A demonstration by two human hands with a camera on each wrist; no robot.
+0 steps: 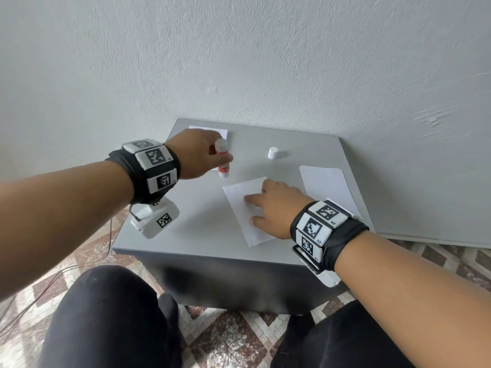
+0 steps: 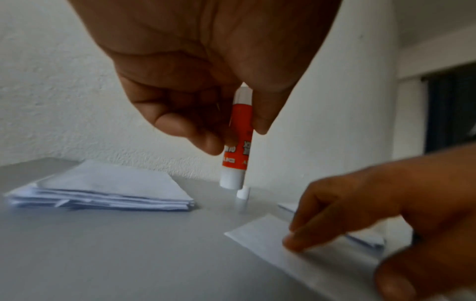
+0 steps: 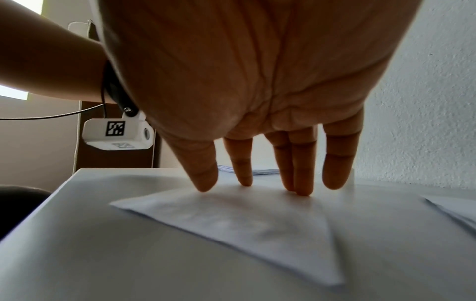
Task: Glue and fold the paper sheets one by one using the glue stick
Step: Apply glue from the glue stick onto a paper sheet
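Plainly, the left hand (image 1: 198, 152) grips the uncapped glue stick (image 2: 235, 142) above the bench (image 1: 191, 208) while flat right-hand fingers (image 3: 301, 163) pin the paper sheet (image 1: 241, 205); possibly that light hold lets it skid or crease under glue.

Grey table (image 1: 186, 235) with paper sheets (image 1: 325, 185), white cap (image 1: 272, 153)

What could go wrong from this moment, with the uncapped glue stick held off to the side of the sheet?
1. The left hand pinches the glue stick high on its body; it could tilt or slip when pressed down.
2. The right hand pins the sheet only by its fingertips; the free corners may shift or wrinkle.
3. The cap stands loose on the table and could be knocked off.
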